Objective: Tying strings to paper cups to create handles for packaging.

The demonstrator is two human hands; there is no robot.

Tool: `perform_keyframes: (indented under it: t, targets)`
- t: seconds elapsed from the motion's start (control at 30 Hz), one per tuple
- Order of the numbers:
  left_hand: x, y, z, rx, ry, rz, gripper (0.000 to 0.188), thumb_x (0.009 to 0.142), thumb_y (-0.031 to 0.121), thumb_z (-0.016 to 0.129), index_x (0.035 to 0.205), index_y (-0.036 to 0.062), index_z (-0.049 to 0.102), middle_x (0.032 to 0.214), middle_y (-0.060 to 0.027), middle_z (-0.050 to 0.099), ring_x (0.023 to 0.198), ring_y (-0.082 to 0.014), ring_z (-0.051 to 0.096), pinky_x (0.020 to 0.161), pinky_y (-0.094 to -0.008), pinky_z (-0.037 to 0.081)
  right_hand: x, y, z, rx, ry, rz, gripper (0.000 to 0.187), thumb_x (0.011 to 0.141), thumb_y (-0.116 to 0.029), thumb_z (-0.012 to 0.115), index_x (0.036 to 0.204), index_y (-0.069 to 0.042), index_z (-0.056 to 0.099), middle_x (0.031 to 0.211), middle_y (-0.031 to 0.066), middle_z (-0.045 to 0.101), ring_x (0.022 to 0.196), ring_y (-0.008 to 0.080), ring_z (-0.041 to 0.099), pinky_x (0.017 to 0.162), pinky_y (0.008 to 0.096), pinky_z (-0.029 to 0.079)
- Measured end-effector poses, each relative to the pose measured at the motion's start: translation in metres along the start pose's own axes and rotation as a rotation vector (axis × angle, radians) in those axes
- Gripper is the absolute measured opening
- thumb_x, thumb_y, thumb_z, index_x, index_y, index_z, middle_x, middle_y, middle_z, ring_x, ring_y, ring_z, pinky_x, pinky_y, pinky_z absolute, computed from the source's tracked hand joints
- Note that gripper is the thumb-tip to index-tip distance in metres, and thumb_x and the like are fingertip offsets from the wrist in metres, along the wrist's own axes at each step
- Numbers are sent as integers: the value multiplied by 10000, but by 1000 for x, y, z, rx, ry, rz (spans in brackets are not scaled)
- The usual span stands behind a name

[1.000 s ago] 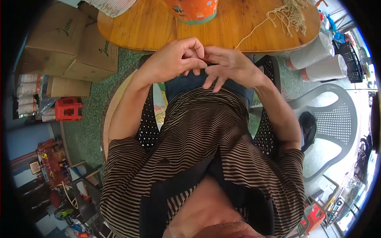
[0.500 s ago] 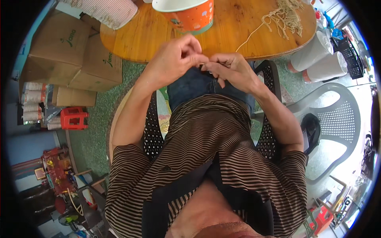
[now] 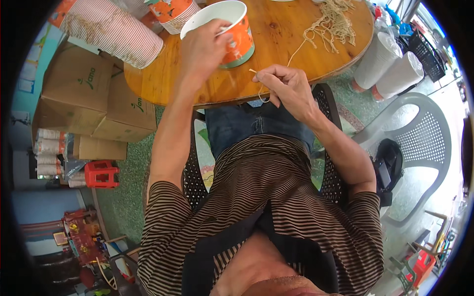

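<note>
An orange, white and green paper bucket point(image 3: 240, 42) stands upright near the table's front edge. My left hand point(image 3: 205, 52) is at its near rim, slightly blurred, fingers curled over the edge and thumb on the outside. To the right, above my lap, my right hand point(image 3: 285, 88) pinches a thin beige string point(image 3: 261, 93). A short end sticks out past the fingertips toward the bucket, and a loop hangs below them. From this hand the string runs up over the table edge to a tangled heap of beige string point(image 3: 335, 22).
The wooden table point(image 3: 276, 42) has a rounded edge. Stacked paper buckets point(image 3: 116, 37) lie at the left, with another orange stack point(image 3: 173, 12) behind. Cardboard boxes point(image 3: 79, 86) stand left on the floor. At the right are wrapped white stacks point(image 3: 402, 74) and a grey plastic chair point(image 3: 419, 128).
My left hand has left my right hand's fingertips and moved up to the bucket's rim. The right hand stays nearly in place, its string now plainly visible. The view has shifted, showing more table.
</note>
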State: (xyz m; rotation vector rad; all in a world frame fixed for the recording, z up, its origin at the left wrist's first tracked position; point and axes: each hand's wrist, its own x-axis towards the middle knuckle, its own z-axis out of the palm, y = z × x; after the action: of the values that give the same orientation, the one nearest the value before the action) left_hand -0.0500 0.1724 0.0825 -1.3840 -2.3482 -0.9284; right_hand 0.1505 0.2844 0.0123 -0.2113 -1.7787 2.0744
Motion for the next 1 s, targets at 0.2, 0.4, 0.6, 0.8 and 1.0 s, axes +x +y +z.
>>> perform_keyframes:
  t: [0.2, 0.4, 0.6, 0.8, 1.0]
  targets:
    - [-51, -12, -59, -318, -186, -28, 156, 962, 41, 669, 1089, -49, 681, 935, -75, 737, 890, -133, 701, 856, -309, 544, 9, -6, 7, 136, -6, -19, 239, 979, -212, 698, 985, 19, 759, 629, -54, 523, 488, 13, 424, 456, 225, 320]
    - [-79, -5, -84, -543, -182, -126, 157, 994, 27, 645, 1114, -72, 664, 967, -76, 737, 917, -122, 699, 857, -294, 552, 21, -19, 40, 8, 4, -145, 255, 966, -233, 721, 954, 17, 771, 667, -66, 567, 582, 11, 433, 509, 232, 321]
    - [-89, 11, -85, -522, -120, -169, 144, 990, 48, 681, 1067, -73, 676, 937, -74, 743, 840, -123, 725, 783, -279, 572, 21, -17, 66, -120, 59, -256, 246, 960, -218, 729, 949, 23, 776, 691, -58, 592, 630, 11, 463, 533, 227, 354]
    - [-91, 23, -75, -422, -81, -106, 140, 980, 56, 701, 1046, -68, 692, 906, -79, 748, 840, -124, 732, 747, -273, 577, 17, -15, 68, -215, 138, -374, 207, 941, -175, 738, 910, 28, 765, 722, -9, 654, 610, 31, 513, 540, 237, 417]
    - [-92, 29, -70, -405, -56, -101, 166, 959, 38, 700, 1084, -71, 709, 913, -80, 755, 827, -117, 710, 746, -270, 570, 17, -13, 64, -293, 172, -449, 167, 907, -135, 733, 869, 25, 761, 728, 41, 675, 599, 57, 549, 531, 251, 432]
